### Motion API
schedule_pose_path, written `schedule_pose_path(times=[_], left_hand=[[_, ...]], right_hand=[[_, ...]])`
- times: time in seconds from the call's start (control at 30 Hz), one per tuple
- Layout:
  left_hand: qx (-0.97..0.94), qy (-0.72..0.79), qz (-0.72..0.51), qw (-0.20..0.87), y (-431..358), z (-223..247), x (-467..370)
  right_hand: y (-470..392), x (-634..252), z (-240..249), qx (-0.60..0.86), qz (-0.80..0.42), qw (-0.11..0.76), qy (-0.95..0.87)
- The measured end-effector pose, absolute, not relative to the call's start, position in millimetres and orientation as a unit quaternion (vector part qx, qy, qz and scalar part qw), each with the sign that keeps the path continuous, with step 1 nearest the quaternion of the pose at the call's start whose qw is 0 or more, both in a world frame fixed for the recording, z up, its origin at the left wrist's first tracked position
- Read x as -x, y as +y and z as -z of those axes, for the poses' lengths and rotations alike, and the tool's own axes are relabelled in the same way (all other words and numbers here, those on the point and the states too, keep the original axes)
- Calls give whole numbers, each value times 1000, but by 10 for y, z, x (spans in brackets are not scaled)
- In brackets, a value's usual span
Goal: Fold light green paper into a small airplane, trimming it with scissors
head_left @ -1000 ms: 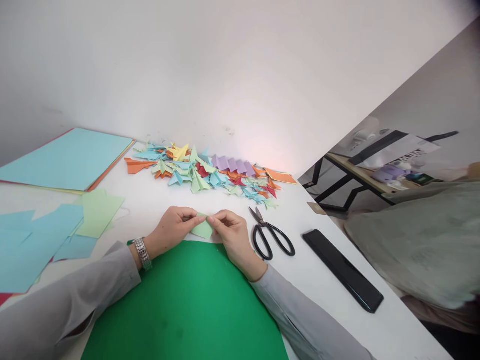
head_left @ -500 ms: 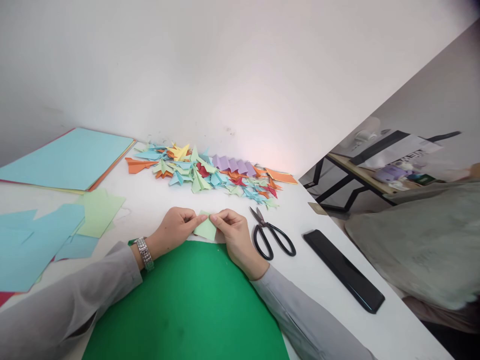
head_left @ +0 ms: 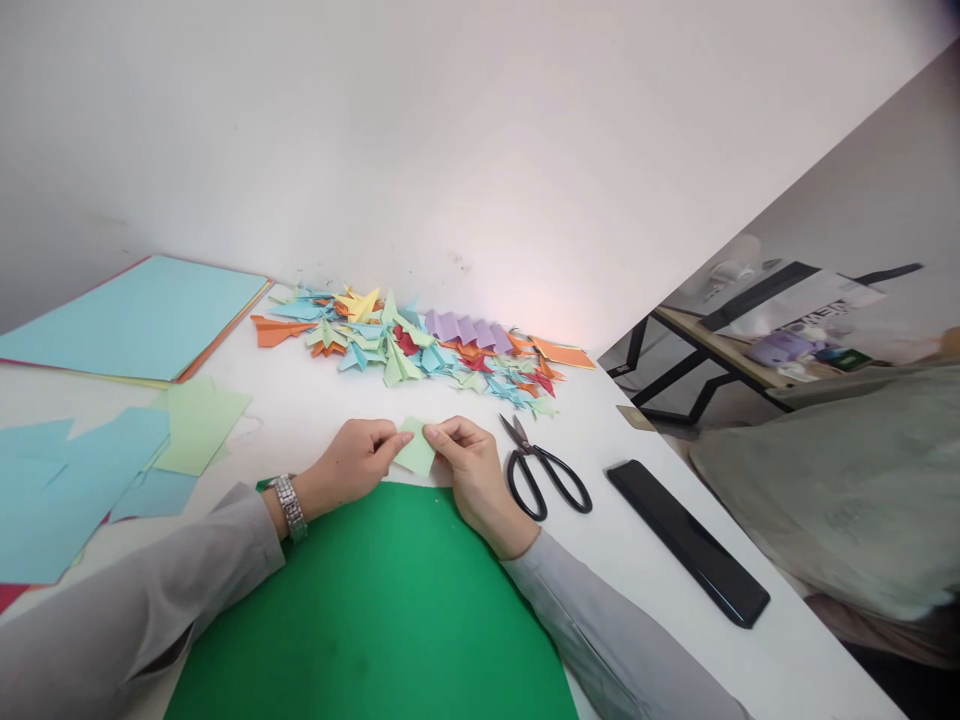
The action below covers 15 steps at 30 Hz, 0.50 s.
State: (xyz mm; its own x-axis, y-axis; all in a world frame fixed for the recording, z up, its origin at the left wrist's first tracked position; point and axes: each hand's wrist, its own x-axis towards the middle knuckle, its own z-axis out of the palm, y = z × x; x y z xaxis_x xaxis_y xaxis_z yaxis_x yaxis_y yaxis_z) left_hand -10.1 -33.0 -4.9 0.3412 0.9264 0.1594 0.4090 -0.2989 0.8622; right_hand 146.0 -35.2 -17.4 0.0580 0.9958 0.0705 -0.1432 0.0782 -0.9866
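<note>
A small piece of light green paper (head_left: 415, 452) is held up between my two hands, just past the far edge of a green sheet (head_left: 367, 600). My left hand (head_left: 361, 458), with a metal watch (head_left: 288, 507) at the wrist, pinches the paper's left edge between thumb and fingers. On the other side, my right hand (head_left: 474, 470) pinches its upper right edge. Black-handled scissors (head_left: 536, 465) lie with blades parted, close to the right of my right hand.
Folded paper planes (head_left: 401, 360) in many colours lie heaped along the wall. Large coloured sheets (head_left: 150, 315) are stacked at the back left, with cut paper pieces (head_left: 112, 480) nearer. A long black object (head_left: 686, 540) lies on the right. Beyond the table's edge, a person's sleeve (head_left: 847, 490) shows.
My thumbs have moved slightly apart along the top of the light green paper, so more of its upper edge shows. Everything else on the table is unchanged.
</note>
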Motion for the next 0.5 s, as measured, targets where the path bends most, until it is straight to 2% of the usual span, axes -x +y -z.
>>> schedule_pose_path(times=[0.13,0.33,0.5], left_hand=[[-742,459,-355,338,-326,33,100],[-679,455,-352,456,-348,32,106],[-676,436,-372,463,-329,37,119]], right_hand=[[-351,-1456,168,457,-506,568,-461],[-327,-1482,183,452,-518,584,-433],[-318,-1485,179,445,-533,588,-416]])
